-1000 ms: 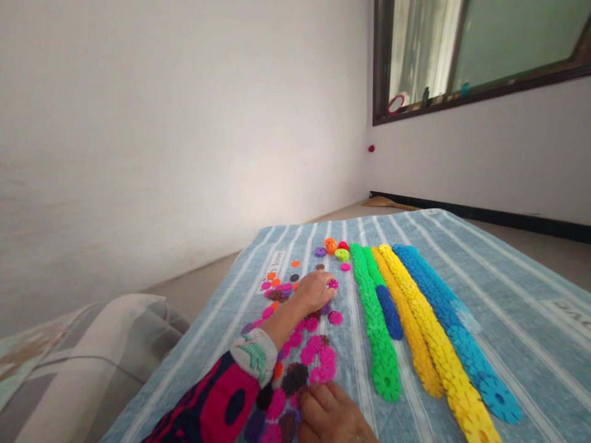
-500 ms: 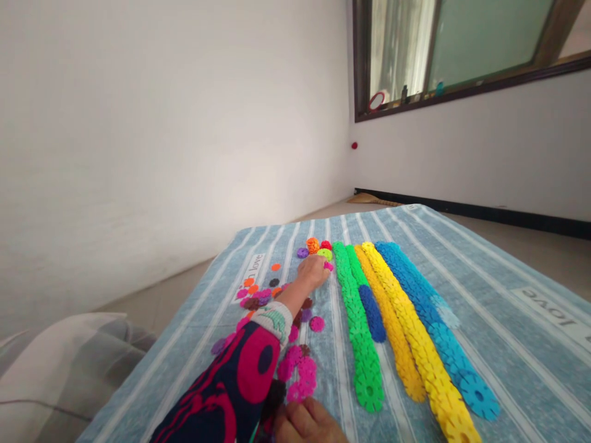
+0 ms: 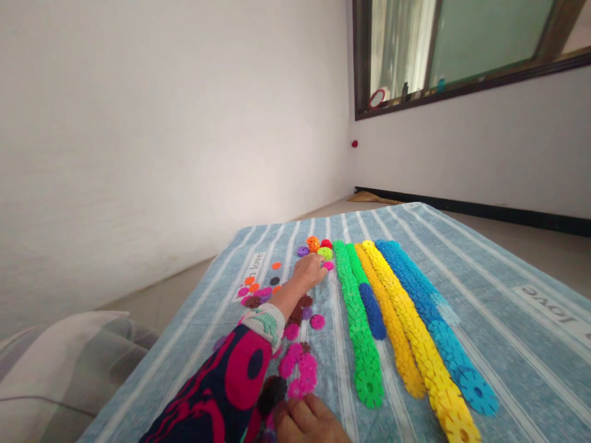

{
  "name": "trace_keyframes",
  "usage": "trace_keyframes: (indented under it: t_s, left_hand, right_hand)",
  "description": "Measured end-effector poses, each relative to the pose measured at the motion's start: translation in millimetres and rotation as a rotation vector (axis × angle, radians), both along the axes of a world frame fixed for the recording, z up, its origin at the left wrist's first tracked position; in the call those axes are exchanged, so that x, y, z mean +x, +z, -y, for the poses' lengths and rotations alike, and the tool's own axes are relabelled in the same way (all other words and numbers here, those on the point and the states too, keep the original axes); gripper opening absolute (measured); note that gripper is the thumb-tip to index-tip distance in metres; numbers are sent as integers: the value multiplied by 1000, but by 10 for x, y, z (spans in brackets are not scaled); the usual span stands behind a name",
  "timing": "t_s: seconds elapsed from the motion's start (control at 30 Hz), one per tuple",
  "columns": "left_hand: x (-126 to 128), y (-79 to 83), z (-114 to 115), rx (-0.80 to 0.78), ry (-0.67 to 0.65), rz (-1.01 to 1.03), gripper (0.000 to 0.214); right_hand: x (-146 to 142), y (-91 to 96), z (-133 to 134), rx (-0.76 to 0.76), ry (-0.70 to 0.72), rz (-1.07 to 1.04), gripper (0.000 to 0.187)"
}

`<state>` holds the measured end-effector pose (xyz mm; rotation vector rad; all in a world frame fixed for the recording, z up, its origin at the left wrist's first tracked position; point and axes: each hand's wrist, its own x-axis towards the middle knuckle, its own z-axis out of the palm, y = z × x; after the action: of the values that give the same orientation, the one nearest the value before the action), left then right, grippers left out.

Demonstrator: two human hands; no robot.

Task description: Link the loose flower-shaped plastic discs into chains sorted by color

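My left hand [image 3: 310,271] reaches forward over the cloth, its fingertips beside a pink notched plastic disc [image 3: 328,266]. The fingers look slightly parted and the disc lies at their tips. Just beyond are a yellow-green disc [image 3: 324,252], an orange stack [image 3: 313,244], a red disc [image 3: 325,243] and a purple disc [image 3: 303,251]. At the bottom edge, my right hand [image 3: 307,421] has curled fingers; whatever they hold is hidden. It sits next to black discs [image 3: 272,394] and a cluster of magenta discs [image 3: 302,369].
Right of my hands lie long rows of overlapping discs: green [image 3: 353,320], yellow [image 3: 415,332] and blue [image 3: 429,307], with a short dark blue row [image 3: 372,311]. Loose mixed discs [image 3: 253,295] spread under my left arm. A striped blue cloth [image 3: 517,344] covers the surface.
My left hand has drawn back slightly to the left, while the pink disc has stayed in place. The right hand has hardly moved.
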<state>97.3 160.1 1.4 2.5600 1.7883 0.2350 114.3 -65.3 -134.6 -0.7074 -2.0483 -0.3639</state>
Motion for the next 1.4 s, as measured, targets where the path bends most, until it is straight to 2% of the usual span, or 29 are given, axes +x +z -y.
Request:
trace_keyframes:
  t_s: [0.23, 0.33, 0.43, 0.6, 0.77, 0.9, 1.03, 1.17, 1.27, 1.4]
  left_hand:
    - [-271, 196, 376, -250, -153, 28, 17]
    - [-356, 232, 554, -401, -204, 100, 22]
    - [-390, 247, 700, -498, -244, 120, 21]
    - [-351, 218, 847, -439, -294, 3, 8]
    - [-319, 158, 885, -350, -320, -72, 12]
    - [-329, 114, 937, -305, -364, -58, 14]
    - [-347, 73, 1005, -298, -313, 33, 12]
    - [-406, 69, 1081, -356, -202, 240, 6]
    - [-531, 91, 1183, -418, -152, 439, 7]
    - [-793, 116, 1359, -518, -44, 558, 12]
  right_hand:
    - [57, 40, 8, -41, 63, -17, 23]
    - [84, 84, 14, -5, 72, -127, 25]
    - [125, 141, 23, -9, 78, -138, 23]
    - [235, 257, 43, 45, 106, -42, 19]
    - [327, 361, 89, 23, 143, -25, 21]
    - [356, 372, 113, -14, 155, 24, 19]
    - [370, 379, 127, -33, 165, 57, 14]
    - [406, 443, 158, -61, 180, 25, 14]
    - [440, 475, 177, -87, 200, 39, 12]
    - [476, 456, 187, -139, 213, 104, 10]
